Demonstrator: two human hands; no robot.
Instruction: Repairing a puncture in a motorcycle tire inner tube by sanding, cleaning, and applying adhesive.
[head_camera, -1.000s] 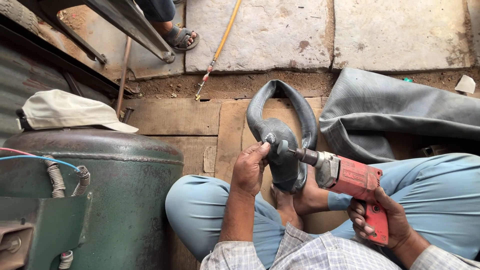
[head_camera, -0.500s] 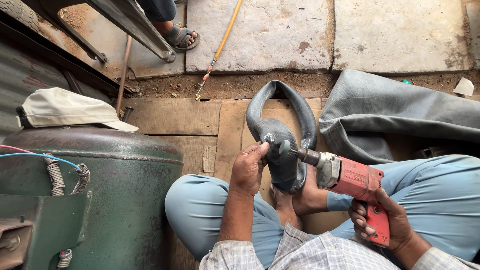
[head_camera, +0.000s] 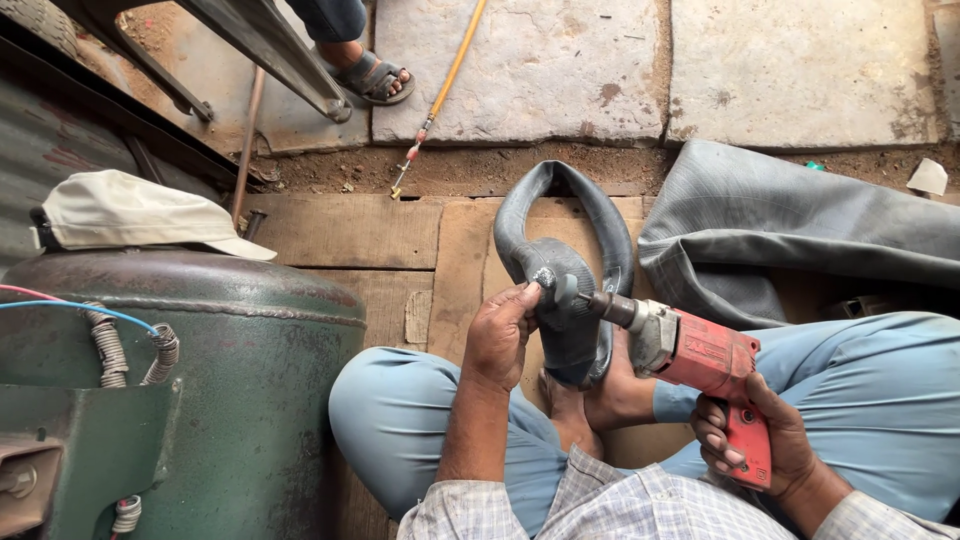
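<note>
Stone slabs (head_camera: 530, 60) and worn wooden boards (head_camera: 350, 230) are making up the ground where the person is sitting cross-legged in light blue trousers. The left hand (head_camera: 498, 335) is closing around a folded black rubber tube (head_camera: 565, 300), with the thumb pressing near the spot where the tool is touching it; the tube is looping upward over the boards just in front of the knees. The right hand (head_camera: 765, 445) is wrapping tightly around the handle of a red power drill (head_camera: 700, 355), whose small round tip is resting against the rubber. A pale rectangular label is sitting on the side of the drill's red body, its print too small to tell. A larger grey tube (head_camera: 790, 225) is lying crumpled to the right, near the right knee. To the left, a green metal tank (head_camera: 230, 350) is standing with a cream cap (head_camera: 130, 215) lying on top of it. A small white scrap (head_camera: 928, 177) is lying at the far right edge. A yellow hose (head_camera: 450, 75) is running across the slabs, near another person's sandalled foot (head_camera: 372, 75).
</note>
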